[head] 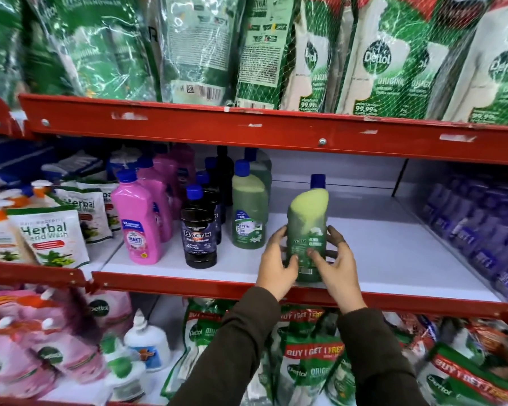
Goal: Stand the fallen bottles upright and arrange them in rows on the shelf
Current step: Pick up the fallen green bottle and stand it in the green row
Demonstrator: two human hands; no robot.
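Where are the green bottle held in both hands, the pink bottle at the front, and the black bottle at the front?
green bottle (pixel 307 227), head view, on its upper body.
pink bottle (pixel 135 221), head view, on its body.
black bottle (pixel 198 238), head view, on its label.

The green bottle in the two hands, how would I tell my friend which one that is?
Find the middle white shelf with red edges. Near its front edge, right of the pink, black and green rows, stands a green bottle with a blue cap. It is alone, with the left hand and right hand clasping its sides.
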